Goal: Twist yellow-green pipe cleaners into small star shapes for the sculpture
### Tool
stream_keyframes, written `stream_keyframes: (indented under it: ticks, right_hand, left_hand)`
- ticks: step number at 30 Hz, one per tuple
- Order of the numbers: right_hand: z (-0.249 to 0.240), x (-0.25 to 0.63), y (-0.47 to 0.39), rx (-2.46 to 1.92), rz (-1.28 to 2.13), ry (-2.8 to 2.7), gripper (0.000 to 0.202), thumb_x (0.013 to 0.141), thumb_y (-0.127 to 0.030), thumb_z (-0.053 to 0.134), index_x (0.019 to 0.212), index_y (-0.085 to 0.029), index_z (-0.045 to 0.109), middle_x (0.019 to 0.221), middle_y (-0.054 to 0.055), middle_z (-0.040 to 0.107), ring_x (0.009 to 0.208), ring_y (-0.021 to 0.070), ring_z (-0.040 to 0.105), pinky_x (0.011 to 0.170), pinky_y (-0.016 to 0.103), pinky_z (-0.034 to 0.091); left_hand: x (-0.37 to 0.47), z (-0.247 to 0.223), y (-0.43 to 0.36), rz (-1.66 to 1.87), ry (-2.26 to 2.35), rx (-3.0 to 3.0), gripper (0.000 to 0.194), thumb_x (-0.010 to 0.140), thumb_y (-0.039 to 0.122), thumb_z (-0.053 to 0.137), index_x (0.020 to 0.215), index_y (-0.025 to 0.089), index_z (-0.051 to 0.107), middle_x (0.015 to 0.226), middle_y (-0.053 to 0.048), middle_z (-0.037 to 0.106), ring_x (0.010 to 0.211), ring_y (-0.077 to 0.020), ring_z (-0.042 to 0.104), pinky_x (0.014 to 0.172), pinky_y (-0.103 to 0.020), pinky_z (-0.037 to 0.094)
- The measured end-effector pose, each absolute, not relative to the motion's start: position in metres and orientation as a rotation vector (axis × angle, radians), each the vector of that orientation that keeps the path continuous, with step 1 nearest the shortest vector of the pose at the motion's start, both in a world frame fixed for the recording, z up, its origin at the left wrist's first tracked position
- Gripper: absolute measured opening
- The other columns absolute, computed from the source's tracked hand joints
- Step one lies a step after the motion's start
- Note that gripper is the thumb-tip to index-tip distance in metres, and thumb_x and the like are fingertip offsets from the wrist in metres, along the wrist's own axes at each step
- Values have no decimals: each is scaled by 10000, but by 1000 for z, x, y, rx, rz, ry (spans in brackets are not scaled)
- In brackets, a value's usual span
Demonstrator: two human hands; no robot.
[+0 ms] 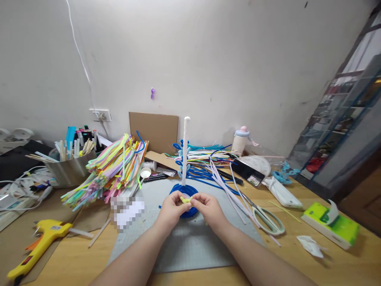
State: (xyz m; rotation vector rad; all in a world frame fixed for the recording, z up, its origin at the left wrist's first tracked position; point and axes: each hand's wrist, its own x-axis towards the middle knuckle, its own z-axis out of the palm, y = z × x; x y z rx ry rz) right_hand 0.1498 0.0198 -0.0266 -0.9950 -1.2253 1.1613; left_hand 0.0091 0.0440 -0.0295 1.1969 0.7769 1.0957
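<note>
Between my two hands is a small piece of yellow pipe cleaner, bent into a short shape. My left hand pinches one end of it with thumb and fingertips. From the other side my right hand pinches it too. Just behind and below the hands lies a coil of blue pipe cleaner, partly hidden by them. A white fuzzy stick stands upright from the coil, with blue loops along its left side. A grey cutting mat lies under all this.
To the left are a yellow glue gun, a big bundle of coloured pipe cleaners and a metal pot of sticks. On the right lie scissors, a phone, a power bank-like white device and a green tissue pack.
</note>
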Motion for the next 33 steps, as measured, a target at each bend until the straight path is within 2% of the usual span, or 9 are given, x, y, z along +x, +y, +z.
stream_keyframes:
  ticks: [5, 9, 13, 19, 24, 28, 31, 33]
  right_hand:
    - [-33, 151, 23, -1018, 1216, -1197, 273, 645, -396, 707, 692, -133, 650, 645, 30, 666, 593, 145, 584, 623, 271, 441]
    - [-33, 159, 28, -1009, 1235, -1324, 297, 686, -427, 665, 730, -134, 685, 643, 19, 657, 610, 138, 569, 641, 266, 426]
    - [-26, 170, 31, -980, 1205, -1421, 292, 682, -424, 676, 739, -138, 694, 637, 7, 644, 599, 124, 542, 622, 248, 406]
    - [-26, 163, 25, -854, 1294, -1302, 225, 684, -365, 696, 785, -164, 681, 704, 11, 670, 628, 125, 570, 623, 246, 424]
    - [-34, 145, 19, -812, 1174, -1161, 156, 642, -297, 743, 704, -175, 669, 643, -10, 661, 589, 114, 568, 611, 241, 431]
    - [-31, 138, 15, -817, 1162, -1017, 162, 636, -297, 750, 706, -168, 683, 690, 8, 681, 637, 126, 584, 649, 248, 441]
    - [-28, 138, 13, -839, 1272, -888, 229, 589, -327, 778, 705, -160, 672, 547, -20, 616, 483, 88, 506, 488, 206, 386]
    - [-27, 139, 13, -877, 1356, -842, 276, 579, -362, 780, 705, -151, 654, 403, -65, 487, 347, 45, 352, 365, 182, 255]
  left_hand:
    - [11, -32, 40, 1049, 851, 1338, 283, 600, 289, 737, 784, 137, 585, 663, -3, 602, 561, -117, 541, 548, -251, 454]
    - [8, -24, 37, 1123, 1054, 1423, 212, 606, 287, 721, 706, 124, 630, 589, -6, 598, 517, -109, 519, 521, -229, 413]
    - [4, -18, 40, 1121, 1013, 1223, 262, 539, 298, 768, 671, 127, 619, 560, -5, 613, 490, -104, 518, 506, -223, 394]
    - [5, -12, 38, 1027, 779, 827, 301, 538, 295, 796, 706, 116, 623, 681, -34, 657, 611, -110, 587, 610, -221, 428]
    - [10, -12, 32, 1066, 709, 738, 279, 559, 265, 796, 714, 124, 613, 685, -22, 654, 633, -100, 586, 660, -223, 433]
    - [13, -16, 31, 1162, 700, 802, 265, 579, 260, 786, 689, 142, 576, 695, -7, 641, 676, -107, 587, 704, -235, 430]
    - [13, -17, 31, 1196, 702, 936, 250, 595, 248, 774, 703, 152, 571, 718, 6, 626, 673, -96, 565, 675, -216, 414]
    - [13, -17, 32, 1180, 713, 1004, 248, 601, 252, 767, 740, 152, 589, 723, 7, 621, 657, -91, 552, 656, -209, 406]
